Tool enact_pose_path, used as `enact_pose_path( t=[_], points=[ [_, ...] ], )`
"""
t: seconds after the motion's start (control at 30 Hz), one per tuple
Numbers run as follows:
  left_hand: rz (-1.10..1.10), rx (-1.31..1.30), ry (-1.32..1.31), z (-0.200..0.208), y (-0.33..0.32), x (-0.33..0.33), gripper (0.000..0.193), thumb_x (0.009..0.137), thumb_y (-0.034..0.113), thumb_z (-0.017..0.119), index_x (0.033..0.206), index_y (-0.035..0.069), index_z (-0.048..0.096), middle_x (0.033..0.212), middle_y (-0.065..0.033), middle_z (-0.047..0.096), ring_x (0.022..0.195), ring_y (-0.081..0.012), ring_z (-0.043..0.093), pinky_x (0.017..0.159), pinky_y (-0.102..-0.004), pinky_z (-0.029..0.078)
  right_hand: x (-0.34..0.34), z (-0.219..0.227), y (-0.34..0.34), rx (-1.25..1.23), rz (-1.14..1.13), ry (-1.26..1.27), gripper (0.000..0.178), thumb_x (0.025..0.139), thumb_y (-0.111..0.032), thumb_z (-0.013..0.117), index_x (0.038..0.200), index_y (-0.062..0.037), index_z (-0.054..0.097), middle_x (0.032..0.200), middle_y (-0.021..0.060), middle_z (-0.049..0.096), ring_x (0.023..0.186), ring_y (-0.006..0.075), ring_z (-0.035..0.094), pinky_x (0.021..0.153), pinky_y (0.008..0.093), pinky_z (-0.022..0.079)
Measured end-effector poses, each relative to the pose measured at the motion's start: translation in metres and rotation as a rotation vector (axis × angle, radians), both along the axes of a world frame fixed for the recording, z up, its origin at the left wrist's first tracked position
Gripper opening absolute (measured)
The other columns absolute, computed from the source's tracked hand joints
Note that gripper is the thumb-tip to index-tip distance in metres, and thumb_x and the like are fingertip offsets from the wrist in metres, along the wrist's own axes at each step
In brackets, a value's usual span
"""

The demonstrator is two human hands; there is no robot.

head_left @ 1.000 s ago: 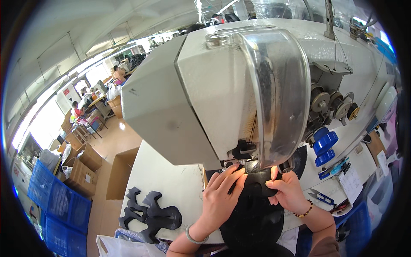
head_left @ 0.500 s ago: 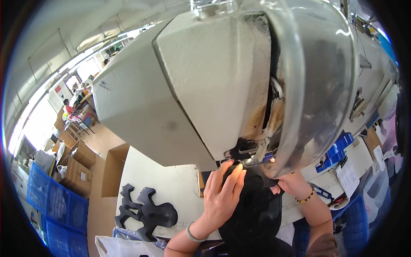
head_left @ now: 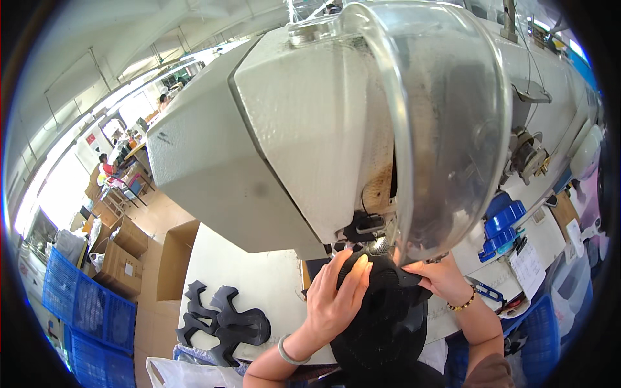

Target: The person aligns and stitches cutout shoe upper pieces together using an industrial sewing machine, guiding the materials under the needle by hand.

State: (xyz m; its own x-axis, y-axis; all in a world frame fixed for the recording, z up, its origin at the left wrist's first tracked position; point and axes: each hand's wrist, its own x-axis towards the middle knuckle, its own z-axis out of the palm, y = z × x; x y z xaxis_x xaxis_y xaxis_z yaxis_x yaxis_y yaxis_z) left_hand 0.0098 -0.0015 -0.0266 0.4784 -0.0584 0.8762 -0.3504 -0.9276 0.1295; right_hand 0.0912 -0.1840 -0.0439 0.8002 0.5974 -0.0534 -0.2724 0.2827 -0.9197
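Note:
A black mesh shoe upper (head_left: 381, 317) lies under the head of a large pale grey sewing machine (head_left: 317, 129), its near part hanging towards me. My left hand (head_left: 334, 297), a pale bangle on its wrist, rests on the upper's left edge, fingers stretched forward close to the needle area. On the other side my right hand (head_left: 442, 278), wearing a beaded bracelet, pinches the upper's right edge between thumb and fingers. The clear curved guard (head_left: 453, 129) and machine head hide most of the needle area. Several cut black pieces (head_left: 226, 323) lie on the table left of my hands.
Blue plastic parts (head_left: 501, 226), a blue-handled tool (head_left: 487, 291) and a written sheet (head_left: 527, 268) lie on the right of the white table (head_left: 275, 275). Blue crates (head_left: 87, 291) and cardboard boxes (head_left: 119, 268) stand on the floor at left. A person (head_left: 107, 167) sits far off.
My view has shifted, so the guard appears further left. My right fingers have changed their grip on the upper's right edge; the left hand stays almost in place.

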Motion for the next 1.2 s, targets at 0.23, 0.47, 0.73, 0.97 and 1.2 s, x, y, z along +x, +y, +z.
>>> enact_pose_path(
  t=[0.23,0.47,0.73,0.97,1.2],
  points=[
    [0.041,-0.081,0.050,0.002,-0.003,0.005,0.021,0.072,0.003,0.074,0.092,0.004,0.067,0.097,-0.0128,0.063,0.082,-0.0267,0.063,0.070,-0.0317,0.051,0.012,-0.032,-0.004,0.275,0.050,-0.032,0.035,0.088,-0.009,0.060,0.119,0.0021,0.049,0.109,0.0085,0.058,0.098,0.0170,0.059,0.081,0.0305,0.052],
    [0.222,-0.028,0.054,0.000,0.009,0.004,0.024,0.068,0.003,0.068,0.092,0.006,0.066,0.097,-0.0098,0.062,0.090,-0.0271,0.057,0.083,-0.0386,0.042,-0.009,0.010,0.016,0.033,-0.104,0.063,0.013,0.086,-0.006,0.063,0.096,-0.0089,0.057,0.085,-0.0044,0.056,0.071,0.0015,0.050,0.054,0.0147,0.036],
    [-0.084,0.202,0.132,0.002,0.001,-0.006,0.031,0.064,0.002,0.062,0.094,0.000,0.065,0.109,-0.0106,0.059,0.108,-0.0289,0.056,0.091,-0.0389,0.047,-0.077,-0.001,0.061,0.344,-0.291,0.035,0.021,0.093,-0.007,0.051,0.106,-0.0107,0.035,0.074,0.0030,0.051,0.045,0.0055,0.043,0.039,0.0178,0.032],
    [-0.169,0.218,0.103,0.003,0.021,0.001,0.037,0.056,-0.001,0.061,0.092,0.003,0.067,0.104,-0.0052,0.061,0.105,-0.0240,0.058,0.091,-0.0349,0.050,-0.100,0.044,-0.006,0.112,0.364,0.012,0.033,0.091,-0.004,0.050,0.122,-0.0048,0.038,0.091,0.0192,0.060,0.065,0.0211,0.063,0.052,0.0250,0.047],
    [-0.179,0.120,0.089,0.005,0.015,-0.004,0.045,0.058,-0.007,0.054,0.098,0.005,0.069,0.102,-0.0064,0.062,0.100,-0.0268,0.060,0.091,-0.0380,0.049,-0.012,0.046,-0.042,-0.658,-0.346,-1.220,0.018,0.079,-0.021,0.071,0.086,-0.0070,0.062,0.083,0.0044,0.055,0.079,0.0214,0.053,0.071,0.0310,0.041]
  ],
)
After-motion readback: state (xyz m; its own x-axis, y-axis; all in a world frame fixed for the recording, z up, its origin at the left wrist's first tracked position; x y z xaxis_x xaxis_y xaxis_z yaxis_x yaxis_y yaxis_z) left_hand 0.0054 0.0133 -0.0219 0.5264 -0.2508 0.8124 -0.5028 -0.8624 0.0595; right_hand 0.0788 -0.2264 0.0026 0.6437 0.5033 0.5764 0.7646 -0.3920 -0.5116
